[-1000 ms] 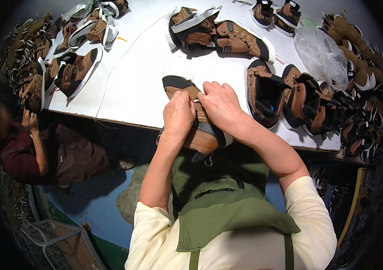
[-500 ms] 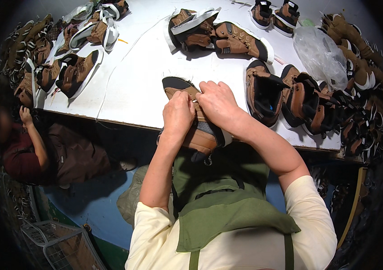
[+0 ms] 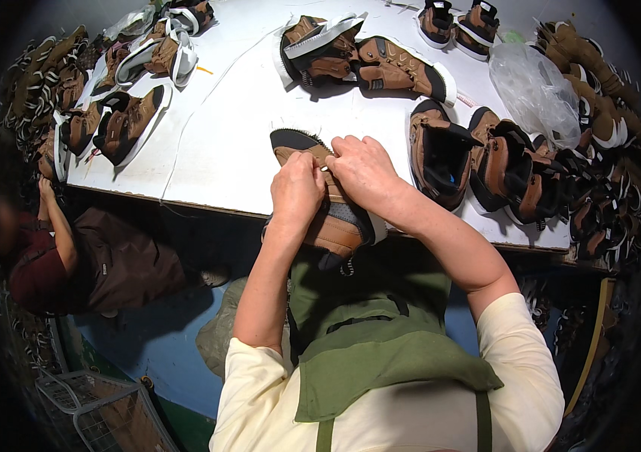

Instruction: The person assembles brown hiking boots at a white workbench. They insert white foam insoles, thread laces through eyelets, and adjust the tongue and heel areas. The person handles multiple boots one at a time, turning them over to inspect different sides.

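Note:
A brown and black shoe [image 3: 335, 233] lies in front of me at the table's near edge, its black toe pointing away and its heel end over my apron. My left hand [image 3: 298, 188] is closed with its fingertips pinched on the middle of the shoe's upper. Right beside it, my right hand [image 3: 365, 169] grips the upper's right side with bent fingers. A small white bit shows between the two hands; what it is, I cannot make out. My fingers hide the middle of the shoe.
Brown shoes [image 3: 441, 154] stand close by on the right. A pair [image 3: 395, 68] lies farther back on the white table [image 3: 222, 113]. More shoes [image 3: 128, 124] sit at the left, where a co-worker's hand [image 3: 47, 188] reaches the edge. A clear plastic bag [image 3: 535, 94] lies at right.
Both my hands stay on the shoe, with only slight finger movement. At the left, the co-worker's hand and arm have shifted a little to the right, and the shoe beside them has moved slightly.

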The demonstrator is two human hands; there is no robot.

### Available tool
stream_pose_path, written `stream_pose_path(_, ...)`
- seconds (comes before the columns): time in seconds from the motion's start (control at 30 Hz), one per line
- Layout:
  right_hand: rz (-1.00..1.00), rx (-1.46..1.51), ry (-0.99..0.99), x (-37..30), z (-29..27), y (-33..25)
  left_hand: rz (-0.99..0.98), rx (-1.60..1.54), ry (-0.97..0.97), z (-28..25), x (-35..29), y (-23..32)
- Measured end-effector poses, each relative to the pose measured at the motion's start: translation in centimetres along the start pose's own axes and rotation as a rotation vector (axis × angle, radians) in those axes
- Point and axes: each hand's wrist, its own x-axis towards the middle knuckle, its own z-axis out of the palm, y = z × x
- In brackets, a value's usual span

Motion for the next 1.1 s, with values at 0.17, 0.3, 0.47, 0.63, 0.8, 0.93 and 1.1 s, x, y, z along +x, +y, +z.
stream_pose_path(0.17,-0.003,0.038,0.016,-0.1,0.2,0.1,0.007,-0.024,0.009,-0.1,0.0,-0.1)
stream_pose_path(0.3,-0.015,0.032,0.017,-0.1,0.3,0.2,0.0,-0.015,0.0,-0.1,0.0,0.0)
stream_pose_path(0.47,-0.001,0.025,0.0,-0.1,0.1,0.1,-0.024,-0.007,-0.013,-0.3,0.2,0.3)
stream_pose_path(0.63,0.102,0.124,0.101,-0.3,-0.3,0.5,-0.046,-0.239,0.175,-2.2,0.2,0.3)
stream_pose_path(0.8,0.423,0.657,0.337,-3.5,-0.6,1.1,-0.163,-0.727,0.539,-5.6,-3.8,-3.1)
stream_pose_path(0.93,0.705,1.03,0.022,-6.5,-0.3,0.5,-0.399,-0.941,0.536,-4.7,-10.4,-11.0)
stream_pose_path(1.1,0.62,1.302,-0.038,-6.4,1.5,-0.9,-0.518,-0.361,-0.102,-1.9,-19.5,-13.3)
